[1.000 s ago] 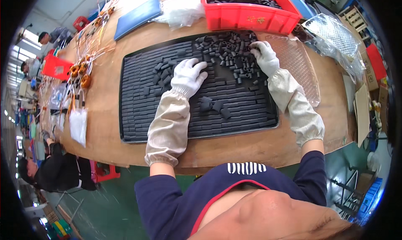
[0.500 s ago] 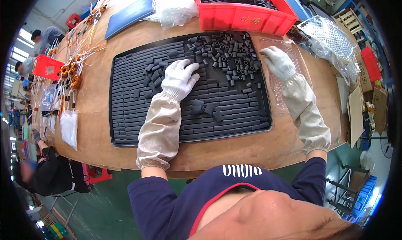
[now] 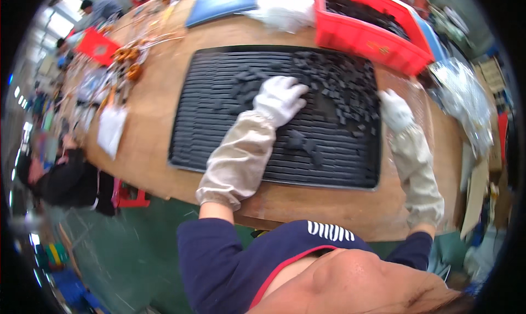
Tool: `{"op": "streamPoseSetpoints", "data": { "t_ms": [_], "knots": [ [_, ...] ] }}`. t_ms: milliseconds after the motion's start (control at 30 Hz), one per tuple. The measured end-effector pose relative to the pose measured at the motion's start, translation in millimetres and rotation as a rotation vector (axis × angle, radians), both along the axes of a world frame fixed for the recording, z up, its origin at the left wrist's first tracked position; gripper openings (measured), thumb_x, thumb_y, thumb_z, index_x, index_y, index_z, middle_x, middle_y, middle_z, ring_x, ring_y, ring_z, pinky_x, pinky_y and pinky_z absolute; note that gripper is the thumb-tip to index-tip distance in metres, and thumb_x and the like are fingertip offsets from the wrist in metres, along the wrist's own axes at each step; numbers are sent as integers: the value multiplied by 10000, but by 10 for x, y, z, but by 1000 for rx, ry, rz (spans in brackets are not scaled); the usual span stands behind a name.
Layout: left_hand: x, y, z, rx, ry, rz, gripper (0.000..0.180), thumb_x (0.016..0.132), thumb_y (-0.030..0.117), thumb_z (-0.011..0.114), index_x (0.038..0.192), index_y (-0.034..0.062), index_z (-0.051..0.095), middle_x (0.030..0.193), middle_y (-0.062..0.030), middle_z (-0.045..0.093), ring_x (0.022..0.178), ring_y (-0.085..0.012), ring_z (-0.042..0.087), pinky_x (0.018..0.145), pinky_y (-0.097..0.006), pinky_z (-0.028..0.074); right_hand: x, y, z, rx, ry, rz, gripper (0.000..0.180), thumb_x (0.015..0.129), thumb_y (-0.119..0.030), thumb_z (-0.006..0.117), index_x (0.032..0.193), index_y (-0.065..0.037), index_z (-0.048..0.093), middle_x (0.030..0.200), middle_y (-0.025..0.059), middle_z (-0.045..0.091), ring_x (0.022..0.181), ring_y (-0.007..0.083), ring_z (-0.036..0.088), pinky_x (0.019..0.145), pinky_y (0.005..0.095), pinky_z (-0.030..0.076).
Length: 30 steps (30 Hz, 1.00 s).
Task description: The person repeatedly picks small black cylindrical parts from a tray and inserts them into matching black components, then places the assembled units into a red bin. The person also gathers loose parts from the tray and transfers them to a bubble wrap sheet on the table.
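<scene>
So my right hand (image 3: 396, 110) just slid off the loose black pieces (image 3: 350, 84) to the tray's (image 3: 246, 48) right rim, mid-frame. Can't tell if it's pinching anything. Only my left hand (image 3: 278, 100)'s over the work now, fingers apart, blocking some rows. Red bin (image 3: 372, 47) crowds upper right.

The left hand (image 3: 278, 99), gloved in white, is held palm down, its fingers loosely bent and slightly parted; the left forearm (image 3: 239, 155), sleeved in beige, is angled forward and rightward. The right hand (image 3: 396, 112), likewise gloved, is held with fingers bunched; the right forearm (image 3: 419, 174) is slanted forward and leftward.
</scene>
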<state>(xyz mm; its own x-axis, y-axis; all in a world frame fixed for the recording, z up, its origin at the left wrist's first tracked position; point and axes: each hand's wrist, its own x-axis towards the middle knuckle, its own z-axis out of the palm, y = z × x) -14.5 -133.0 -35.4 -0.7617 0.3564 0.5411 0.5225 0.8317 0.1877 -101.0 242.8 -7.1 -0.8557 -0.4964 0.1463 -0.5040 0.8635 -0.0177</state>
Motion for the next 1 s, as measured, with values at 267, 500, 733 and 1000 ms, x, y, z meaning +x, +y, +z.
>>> {"op": "streamPoseSetpoints", "data": {
  "t_ms": [267,500,733,1000],
  "knots": [
    [-44,0,-113,1,-12,16,372,853,325,755,1181,159,698,1188,-140,662,1109,-359,631,977,-473,513,69,-495,242,-286,-1,158,179,846,-35,599,1013,-81,644,971,183,630,902,420,665,791,513,540],
    [-4,10,-49,-41,-131,52,394,887,371,720,1230,180,690,1269,-145,646,1219,-357,595,1052,-477,473,192,-813,204,-166,-18,279,347,835,-62,671,1177,-117,648,1080,158,620,949,396,666,828,500,550],
    [-19,8,-48,-56,-155,54,400,910,385,702,1256,185,678,1317,-148,631,1249,-359,577,1078,-477,450,94,-793,-77,-82,32,300,272,876,-72,675,1144,-121,665,986,151,602,889,374,660,772,490,542],
    [12,-6,-25,-64,-174,61,396,914,388,698,1253,183,676,1316,-145,629,1251,-357,572,1078,-479,448,75,-789,122,-372,80,312,215,913,-13,632,1115,-80,661,979,168,646,885,364,673,772,439,544]
  ]
}}
